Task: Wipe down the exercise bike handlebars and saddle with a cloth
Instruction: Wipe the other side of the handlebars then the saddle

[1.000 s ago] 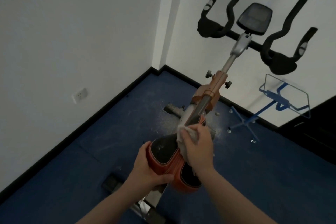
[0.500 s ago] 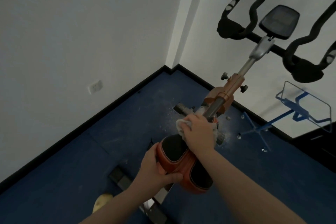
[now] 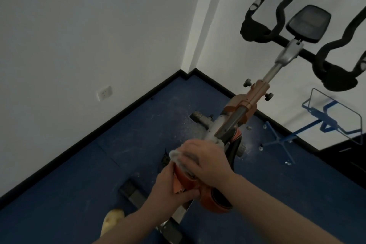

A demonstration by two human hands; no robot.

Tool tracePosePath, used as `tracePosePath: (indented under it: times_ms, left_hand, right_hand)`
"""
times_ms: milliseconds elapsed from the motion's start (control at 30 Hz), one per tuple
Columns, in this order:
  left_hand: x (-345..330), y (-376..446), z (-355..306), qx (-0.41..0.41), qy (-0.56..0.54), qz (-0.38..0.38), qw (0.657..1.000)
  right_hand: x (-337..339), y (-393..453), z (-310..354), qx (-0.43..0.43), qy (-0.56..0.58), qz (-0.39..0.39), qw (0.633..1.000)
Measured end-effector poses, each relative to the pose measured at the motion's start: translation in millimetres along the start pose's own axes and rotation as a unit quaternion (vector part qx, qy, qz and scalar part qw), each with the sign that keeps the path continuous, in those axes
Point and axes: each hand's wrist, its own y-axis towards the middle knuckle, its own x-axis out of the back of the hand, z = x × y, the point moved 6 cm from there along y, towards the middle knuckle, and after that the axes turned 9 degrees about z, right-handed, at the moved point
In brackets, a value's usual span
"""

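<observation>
Saddle (image 3: 214, 199) of the exercise bike (image 3: 255, 95) — orange with black pads — sat low in the view, over the blue floor (image 3: 79, 164) near the room's corner. The right hand (image 3: 206, 164) pressed a white cloth (image 3: 176, 155) onto its nose, fingers curled over the cloth. The left hand (image 3: 168, 190) gripped the saddle's left side, thumb across the top. Black handlebars (image 3: 277, 25) and a console (image 3: 309, 23) stood beyond. A blue wire rack (image 3: 324, 119) stood by the far wall, a socket (image 3: 104, 93) on the left wall — white dust flecked the floor.
</observation>
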Motion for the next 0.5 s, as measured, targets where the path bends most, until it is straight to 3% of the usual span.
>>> tracePosePath:
  times_ms: [133,200,400,500]
  left_hand:
    - [0.8,0.2,0.6,0.026,0.027,0.024,0.999]
    - [3.6,2.3,-5.0,0.026,0.009,0.035,0.999]
    - [4.4,19.1,-19.6,0.007,-0.066,0.033,0.997]
    - [-1.7,28.5,-19.1,0.031,-0.075,0.03,0.996]
  right_hand:
    - [12.8,-3.3,-48.3,-0.189,-0.066,-0.075,0.977]
    - [18.2,-22.9,-60.1,-0.243,-0.053,-0.122,0.961]
    - [1.8,-35.4,5.3,-0.174,-0.001,-0.139,0.975]
    - [6.1,-22.1,-8.4,-0.118,0.01,-0.073,0.99]
